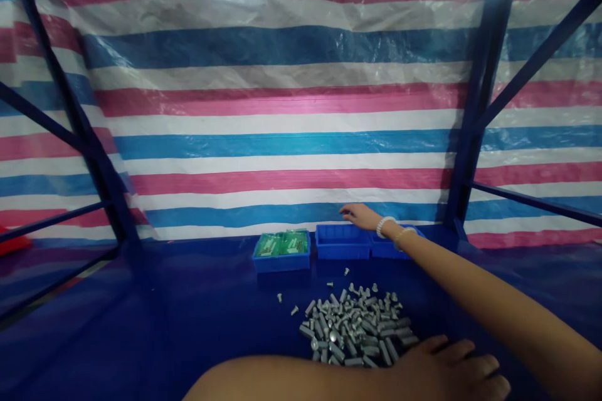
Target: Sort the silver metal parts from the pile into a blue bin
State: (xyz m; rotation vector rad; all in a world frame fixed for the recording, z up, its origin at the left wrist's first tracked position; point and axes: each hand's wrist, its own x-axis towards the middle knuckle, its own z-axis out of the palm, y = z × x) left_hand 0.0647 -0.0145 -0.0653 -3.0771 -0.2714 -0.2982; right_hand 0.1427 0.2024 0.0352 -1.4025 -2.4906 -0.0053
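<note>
Silver bolts (356,326) are lying in a heap near me on the blue table (188,313). I am resting my left hand (451,368) flat, fingers spread, just right of the heap, touching its edge and gripping nothing. I am stretching my right hand (361,215) far out, open and empty, over the middle blue bin (342,242). The left bin (281,251) is holding green packets (282,242). Striped tarp (282,106) is hanging behind.
</note>
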